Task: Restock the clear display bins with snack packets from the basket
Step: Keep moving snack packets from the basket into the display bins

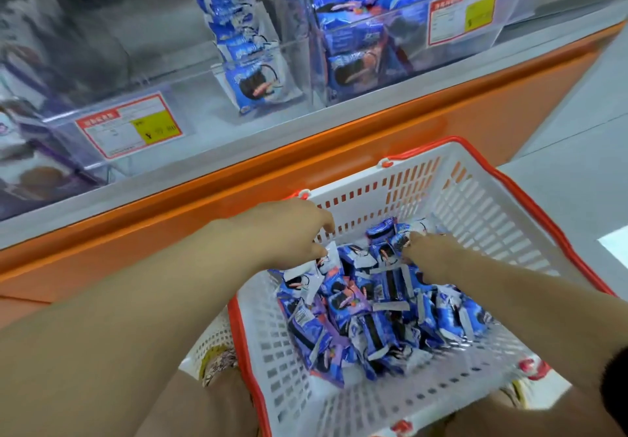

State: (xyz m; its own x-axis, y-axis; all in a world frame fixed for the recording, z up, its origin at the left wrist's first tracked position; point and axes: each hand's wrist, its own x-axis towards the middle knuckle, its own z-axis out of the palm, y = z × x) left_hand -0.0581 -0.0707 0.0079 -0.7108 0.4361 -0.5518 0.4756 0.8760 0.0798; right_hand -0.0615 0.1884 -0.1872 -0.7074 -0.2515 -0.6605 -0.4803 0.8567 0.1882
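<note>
In the basket [482, 205], left grip [295, 229] touches packets [356, 304], its hold unclear; right grip [430, 253] curls around several

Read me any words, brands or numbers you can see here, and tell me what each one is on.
"¥" on the yellow patch of the left price tag; the figures after it are blurred.
On the right price tag: all print too blurred to read.
On the packets: brand print too blurred to read.
</note>
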